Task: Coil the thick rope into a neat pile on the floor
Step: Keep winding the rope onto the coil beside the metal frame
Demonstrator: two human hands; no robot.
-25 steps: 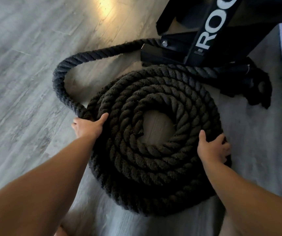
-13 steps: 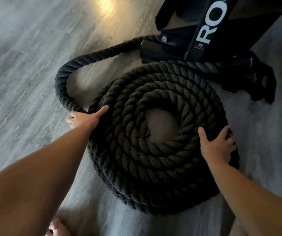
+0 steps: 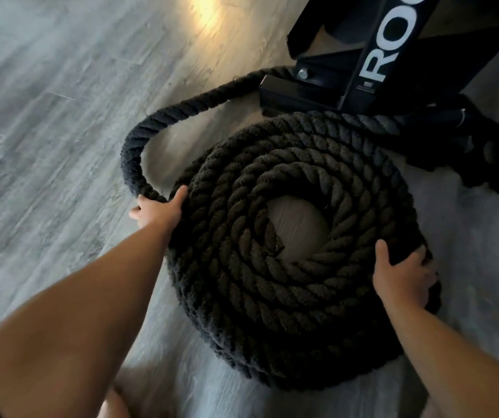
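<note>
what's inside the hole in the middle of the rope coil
Bare grey floor shows through the centre of the rope coil, with a rope end poking in at its left edge. Floor under the coils is covered.

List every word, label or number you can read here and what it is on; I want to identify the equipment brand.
"ROC": large white letters on the black upright, cut off by the top edge of the picture, so the word is incomplete.
Small label under those letters: too small and blurred to read.
Nothing readable on the rope or the floor.
</note>
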